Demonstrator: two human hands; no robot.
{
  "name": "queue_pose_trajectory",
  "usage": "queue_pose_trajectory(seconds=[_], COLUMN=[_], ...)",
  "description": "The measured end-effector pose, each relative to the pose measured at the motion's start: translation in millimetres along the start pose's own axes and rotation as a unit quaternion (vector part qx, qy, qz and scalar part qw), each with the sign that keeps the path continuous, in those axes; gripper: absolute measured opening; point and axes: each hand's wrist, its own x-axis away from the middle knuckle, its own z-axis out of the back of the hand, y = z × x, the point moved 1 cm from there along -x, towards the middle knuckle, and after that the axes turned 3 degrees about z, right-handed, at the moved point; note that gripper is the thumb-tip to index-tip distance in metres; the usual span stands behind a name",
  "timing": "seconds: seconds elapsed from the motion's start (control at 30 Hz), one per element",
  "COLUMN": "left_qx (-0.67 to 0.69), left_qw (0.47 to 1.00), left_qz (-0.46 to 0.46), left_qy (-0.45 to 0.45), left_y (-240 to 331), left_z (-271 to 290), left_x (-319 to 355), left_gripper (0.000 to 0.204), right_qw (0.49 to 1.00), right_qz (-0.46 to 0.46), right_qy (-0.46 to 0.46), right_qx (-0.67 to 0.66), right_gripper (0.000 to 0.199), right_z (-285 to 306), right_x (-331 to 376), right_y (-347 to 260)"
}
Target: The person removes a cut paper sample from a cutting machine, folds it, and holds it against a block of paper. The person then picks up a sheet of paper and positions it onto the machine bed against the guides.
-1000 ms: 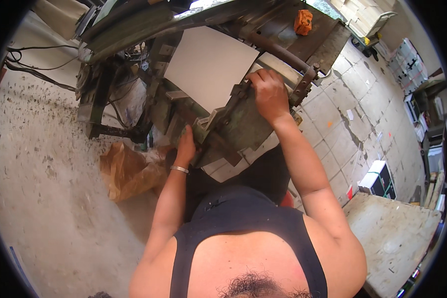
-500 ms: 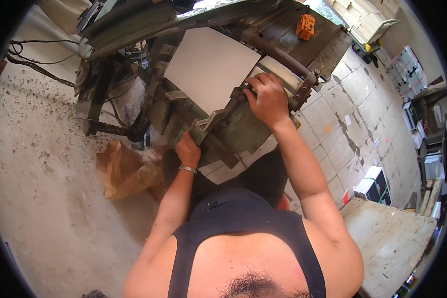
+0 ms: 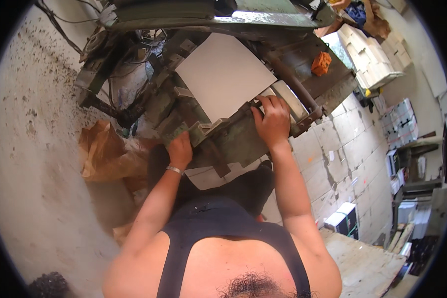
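Note:
A white sheet or stack of card [image 3: 226, 74] lies at a slant on the bed of a worn green metal machine [image 3: 236, 141]. My left hand [image 3: 180, 150] is closed at the machine's near left edge, beside a small pale metal bracket [image 3: 211, 126]; its fingertips are partly hidden. Further right, my right hand [image 3: 274, 119] has its fingers curled over the front rail [image 3: 248, 107], close to the card's near right corner. The thumb presses on the near side of that rail. Neither hand lifts anything.
A crumpled orange object [image 3: 321, 63] sits on the machine's far right plate. Along the right side runs a thick round bar [image 3: 295, 82]. Brown paper [image 3: 102, 151] lies at left by the wall. Boxes [image 3: 342, 218] and a worn tabletop [image 3: 365, 258] stand at lower right.
The whole view has shifted and turned a little. Both hands stay at about the same places on the machine, and the white card keeps its place on the bed.

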Motion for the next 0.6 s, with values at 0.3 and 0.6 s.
queue_pose_trajectory(seconds=[0.3,0.6], left_qx=[0.097,0.038], left_qw=[0.971,0.948], left_qz=[-0.219,-0.248], left_qy=[-0.01,-0.198], left_y=[102,107], left_z=[54,13], left_x=[-82,-138], left_gripper=[0.067,0.115], right_qw=[0.999,0.999], right_qz=[-0.02,-0.034], right_qy=[-0.034,-0.042], right_qx=[-0.008,-0.005], right_gripper=[0.039,0.045], right_z=[2,-1], right_x=[-1,1], right_y=[-6,-6])
